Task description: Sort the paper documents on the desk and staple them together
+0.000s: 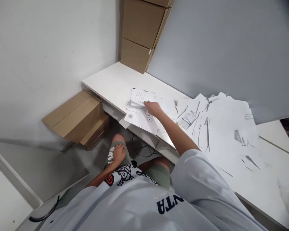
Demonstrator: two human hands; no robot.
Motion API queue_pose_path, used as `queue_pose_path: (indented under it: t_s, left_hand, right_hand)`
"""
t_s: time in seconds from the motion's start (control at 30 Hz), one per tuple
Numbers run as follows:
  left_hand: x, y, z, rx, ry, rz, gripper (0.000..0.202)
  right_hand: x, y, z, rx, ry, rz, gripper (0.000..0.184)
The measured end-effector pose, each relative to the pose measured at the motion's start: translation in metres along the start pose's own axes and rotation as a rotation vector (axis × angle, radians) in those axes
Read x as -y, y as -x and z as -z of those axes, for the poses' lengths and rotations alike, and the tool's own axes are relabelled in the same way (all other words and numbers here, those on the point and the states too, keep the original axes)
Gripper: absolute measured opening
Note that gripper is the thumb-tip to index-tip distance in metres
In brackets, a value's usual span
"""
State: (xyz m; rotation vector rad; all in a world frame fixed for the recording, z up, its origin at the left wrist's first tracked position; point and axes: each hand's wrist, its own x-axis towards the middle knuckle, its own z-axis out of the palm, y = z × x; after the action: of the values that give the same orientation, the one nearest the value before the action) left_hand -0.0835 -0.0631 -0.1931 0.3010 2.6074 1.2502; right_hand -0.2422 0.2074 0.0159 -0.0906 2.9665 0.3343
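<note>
My right hand (153,108) reaches across the white desk (106,80) to a small stack of printed paper sheets (139,98), fingertips pinched on the edge of the top sheet. A sheet with a QR code (141,121) hangs over the desk's front edge below that hand. My left hand (118,154) rests on my knee under the desk, fingers curled loosely, holding nothing I can see.
Many loose white papers (219,125) are scattered over the desk to the right. Stacked cardboard boxes (141,32) stand in the far corner. Flat cardboard boxes (79,118) lie on the floor at left. A grey panel (219,48) leans behind the desk. Cables (139,149) run underneath.
</note>
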Motion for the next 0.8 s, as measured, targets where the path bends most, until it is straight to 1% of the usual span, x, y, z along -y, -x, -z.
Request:
queue_pose_path:
  t_s: [0.07, 0.13, 0.17, 0.2, 0.23, 0.27, 0.3, 0.33, 0.37, 0.4, 0.43, 0.47, 0.5, 0.57, 0.63, 0.67, 0.73, 0.77, 0.8]
  left_hand:
    - [0.001, 0.0, 0.003, -0.012, 0.075, 0.024, 0.019]
    - [0.0, -0.001, 0.007, -0.018, 0.167, 0.051, 0.017]
    - [-0.001, -0.003, 0.01, -0.019, 0.22, 0.066, 0.016]
    - [-0.005, -0.005, 0.013, -0.018, 0.272, 0.08, 0.016]
    - [-0.011, -0.007, 0.017, -0.011, 0.312, 0.085, 0.021]
    - [-0.02, -0.008, 0.022, 0.005, 0.377, 0.088, 0.03]
    - [-0.032, -0.009, 0.027, 0.033, 0.487, 0.093, 0.042]
    - [-0.046, -0.008, 0.034, 0.073, 0.637, 0.102, 0.054]
    - [-0.062, -0.006, 0.04, 0.123, 0.828, 0.119, 0.066]
    - [-0.078, -0.002, 0.046, 0.175, 1.03, 0.147, 0.076]
    - [-0.094, 0.004, 0.052, 0.218, 1.181, 0.172, 0.081]
    - [-0.109, 0.01, 0.057, 0.247, 1.266, 0.191, 0.08]
    - [-0.121, 0.016, 0.061, 0.267, 1.283, 0.195, 0.074]
    - [-0.139, 0.026, 0.067, 0.302, 1.223, 0.187, 0.056]
    - [-0.148, 0.029, 0.067, 0.324, 1.159, 0.187, 0.048]
    - [-0.151, 0.029, 0.065, 0.331, 1.149, 0.196, 0.05]
    - [-0.155, 0.027, 0.058, 0.342, 1.162, 0.235, 0.062]
    - [-0.157, 0.026, 0.053, 0.351, 1.169, 0.258, 0.063]
    - [-0.159, 0.025, 0.048, 0.363, 1.171, 0.281, 0.058]
  right_hand:
    - [0.0, 0.022, 0.003, -0.085, -0.056, -0.094, 0.048]
    - [0.008, 0.06, -0.003, -0.225, -0.188, -0.191, 0.052]
    - [0.015, 0.085, -0.011, -0.288, -0.28, -0.216, 0.053]
    - [0.026, 0.112, -0.022, -0.324, -0.375, -0.209, 0.053]
    - [0.039, 0.141, -0.034, -0.347, -0.471, -0.182, 0.053]
    - [0.053, 0.17, -0.048, -0.368, -0.579, -0.157, 0.053]
    - [0.069, 0.198, -0.062, -0.407, -0.697, -0.154, 0.051]
    - [0.085, 0.222, -0.075, -0.464, -0.822, -0.164, 0.048]
    - [0.099, 0.243, -0.084, -0.533, -0.934, -0.205, 0.046]
    - [0.111, 0.26, -0.091, -0.585, -1.021, -0.234, 0.043]
    - [0.121, 0.272, -0.094, -0.612, -1.084, -0.247, 0.04]
    - [0.126, 0.281, -0.095, -0.626, -1.123, -0.25, 0.037]
    - [0.128, 0.286, -0.093, -0.627, -1.141, -0.238, 0.035]
    - [0.122, 0.29, -0.087, -0.623, -1.139, -0.195, 0.032]
    - [0.109, 0.291, -0.083, -0.646, -1.12, -0.16, 0.032]
    - [0.103, 0.292, -0.082, -0.67, -1.108, -0.148, 0.032]
    - [0.091, 0.293, -0.082, -0.731, -1.078, -0.144, 0.034]
    - [0.086, 0.294, -0.083, -0.754, -1.06, -0.151, 0.034]
    - [0.082, 0.295, -0.084, -0.761, -1.041, -0.162, 0.034]
